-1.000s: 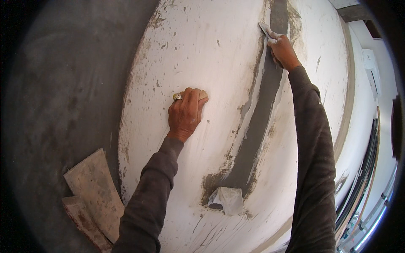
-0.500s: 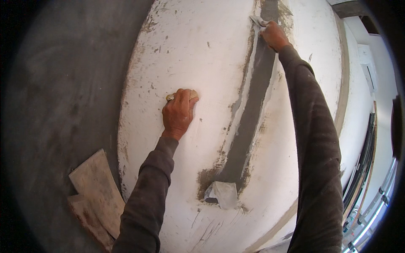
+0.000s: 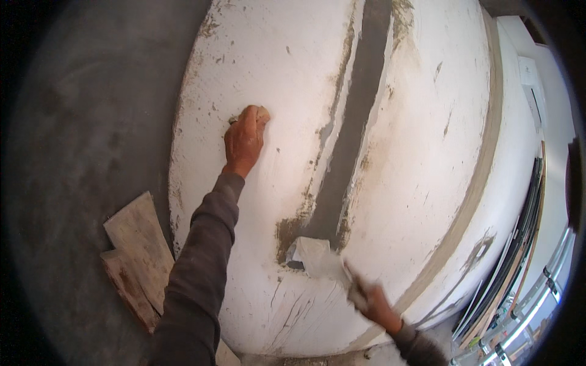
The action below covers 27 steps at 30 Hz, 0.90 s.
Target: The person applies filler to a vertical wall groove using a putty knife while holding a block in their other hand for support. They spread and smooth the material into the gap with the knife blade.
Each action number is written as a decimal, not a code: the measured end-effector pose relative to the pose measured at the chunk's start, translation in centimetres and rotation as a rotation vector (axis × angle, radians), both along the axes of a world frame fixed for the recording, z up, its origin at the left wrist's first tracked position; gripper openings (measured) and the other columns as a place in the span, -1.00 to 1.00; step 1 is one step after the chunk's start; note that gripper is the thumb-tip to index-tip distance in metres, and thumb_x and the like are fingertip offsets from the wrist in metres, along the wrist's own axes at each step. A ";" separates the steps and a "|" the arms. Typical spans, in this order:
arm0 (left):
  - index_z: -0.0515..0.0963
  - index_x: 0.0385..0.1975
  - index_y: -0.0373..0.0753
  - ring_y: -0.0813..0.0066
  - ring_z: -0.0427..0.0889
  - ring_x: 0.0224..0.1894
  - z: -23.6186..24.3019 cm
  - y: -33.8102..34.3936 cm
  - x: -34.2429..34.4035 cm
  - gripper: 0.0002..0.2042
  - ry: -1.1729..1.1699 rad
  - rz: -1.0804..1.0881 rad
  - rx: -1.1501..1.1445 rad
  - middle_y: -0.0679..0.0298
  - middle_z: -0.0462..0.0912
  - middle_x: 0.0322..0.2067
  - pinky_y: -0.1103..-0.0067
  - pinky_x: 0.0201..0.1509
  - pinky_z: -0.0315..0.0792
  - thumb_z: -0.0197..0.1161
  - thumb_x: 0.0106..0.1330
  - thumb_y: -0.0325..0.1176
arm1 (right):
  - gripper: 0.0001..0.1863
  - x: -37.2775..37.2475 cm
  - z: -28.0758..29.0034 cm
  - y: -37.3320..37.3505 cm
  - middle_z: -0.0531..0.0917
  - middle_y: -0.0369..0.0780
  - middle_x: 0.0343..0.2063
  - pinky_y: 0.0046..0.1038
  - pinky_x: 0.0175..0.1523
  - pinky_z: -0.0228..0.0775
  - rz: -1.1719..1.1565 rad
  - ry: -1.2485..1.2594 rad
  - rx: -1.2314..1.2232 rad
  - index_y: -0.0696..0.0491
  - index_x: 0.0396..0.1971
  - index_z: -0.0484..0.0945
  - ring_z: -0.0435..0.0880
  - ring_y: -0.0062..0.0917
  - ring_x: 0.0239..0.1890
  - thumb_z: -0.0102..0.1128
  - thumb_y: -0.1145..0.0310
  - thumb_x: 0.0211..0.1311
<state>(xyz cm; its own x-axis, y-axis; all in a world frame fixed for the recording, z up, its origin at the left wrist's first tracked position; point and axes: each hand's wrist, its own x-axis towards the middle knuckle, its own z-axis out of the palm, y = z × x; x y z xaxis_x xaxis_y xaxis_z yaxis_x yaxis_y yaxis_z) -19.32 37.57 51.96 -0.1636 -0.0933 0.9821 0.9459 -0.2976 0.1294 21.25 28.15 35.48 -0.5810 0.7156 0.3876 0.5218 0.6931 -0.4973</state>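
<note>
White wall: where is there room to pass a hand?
Open patches lie between the grey strip and the beige band, and between the left hand and the strip. It's crowded where the right hand is near the plastic sheet, and at lower left, around the boards.

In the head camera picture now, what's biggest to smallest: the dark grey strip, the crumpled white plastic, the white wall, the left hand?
1. White wall
2. Dark grey strip
3. Left hand and crumpled white plastic: too alike to rank
</note>
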 end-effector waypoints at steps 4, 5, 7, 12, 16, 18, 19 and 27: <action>0.44 -0.18 -0.24 0.05 0.68 -0.28 0.6 0.6 1.1 -0.85 -0.032 -0.040 0.014 0.10 0.68 -0.27 0.30 -0.20 0.53 0.18 0.48 -0.31 | -0.26 13.8 -24.9 -2.8 0.66 -0.04 -0.53 -0.24 -0.47 0.49 -0.361 -0.310 0.303 0.11 0.43 0.27 0.57 -0.41 -0.69 0.28 0.22 0.29; 0.43 -0.17 -0.24 0.06 0.68 -0.28 0.6 1.0 1.2 -0.85 -0.033 -0.035 0.028 0.10 0.68 -0.27 0.29 -0.20 0.53 0.18 0.48 -0.31 | -0.40 17.0 -32.7 -5.2 0.72 -0.10 -0.33 -0.07 -0.27 0.50 -0.512 -0.369 0.443 0.03 0.13 0.53 0.67 -0.30 -0.37 0.23 -0.13 0.31; 0.43 -0.17 -0.24 0.07 0.68 -0.28 0.5 0.6 -0.1 -0.84 -0.023 0.012 0.040 0.10 0.67 -0.29 0.29 -0.20 0.53 0.18 0.49 -0.29 | -0.41 17.0 -36.5 -10.1 0.71 -0.11 -0.34 -0.08 -0.28 0.50 -0.629 -0.288 0.016 0.03 0.12 0.53 0.67 -0.30 -0.37 0.23 -0.12 0.31; 0.45 -0.17 -0.22 0.08 0.69 -0.31 0.1 0.5 0.1 -0.83 -0.063 0.040 -0.059 0.09 0.69 -0.33 0.29 -0.20 0.53 0.15 0.51 -0.25 | -0.44 14.1 -34.6 -12.4 0.70 -0.11 -0.36 -0.09 -0.29 0.49 -0.810 0.156 -0.774 0.03 0.09 0.53 0.66 -0.31 -0.39 0.23 -0.10 0.31; 0.46 -0.19 -0.24 0.06 0.69 -0.36 0.4 0.5 0.8 -0.80 -0.143 -0.039 -0.073 0.08 0.68 -0.41 0.27 -0.22 0.52 0.13 0.52 -0.22 | -0.46 13.2 -33.4 -12.1 0.69 -0.12 -0.37 -0.10 -0.30 0.48 -0.803 0.386 -0.934 0.03 0.07 0.53 0.65 -0.32 -0.40 0.23 -0.08 0.31; 0.46 -0.20 -0.24 0.04 0.69 -0.37 0.5 0.4 1.7 -0.78 -0.156 -0.058 -0.054 0.09 0.68 -0.44 0.25 -0.24 0.51 0.13 0.52 -0.20 | -0.47 13.4 -32.8 -11.7 0.68 -0.12 -0.38 -0.10 -0.31 0.48 -0.785 0.457 -0.979 0.03 0.06 0.53 0.64 -0.32 -0.40 0.23 -0.07 0.30; 0.46 -0.20 -0.24 0.03 0.69 -0.38 0.7 0.4 2.4 -0.78 -0.158 -0.062 -0.038 0.09 0.68 -0.44 0.24 -0.24 0.50 0.14 0.52 -0.19 | -0.48 13.3 -32.7 -11.4 0.68 -0.12 -0.38 -0.10 -0.31 0.47 -0.771 0.486 -1.000 0.03 0.05 0.53 0.64 -0.32 -0.41 0.23 -0.07 0.30; 0.44 -0.24 -0.23 0.01 0.65 -0.40 3.8 2.6 8.5 -0.77 -0.013 0.025 0.089 0.13 0.66 -0.46 0.20 -0.28 0.45 0.16 0.50 -0.19 | -0.52 14.9 -32.7 -9.9 0.66 -0.14 -0.41 -0.12 -0.33 0.46 -0.696 0.592 -1.127 0.02 0.01 0.53 0.63 -0.34 -0.43 0.23 -0.04 0.30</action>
<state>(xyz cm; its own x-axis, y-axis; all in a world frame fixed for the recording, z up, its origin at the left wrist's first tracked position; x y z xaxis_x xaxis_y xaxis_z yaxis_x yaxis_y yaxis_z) -10.80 40.13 55.81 -0.1732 -0.1843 0.9675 0.9514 -0.2852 0.1160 36.15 18.25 2.77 0.0474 0.8614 -0.5056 0.1121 -0.5076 -0.8543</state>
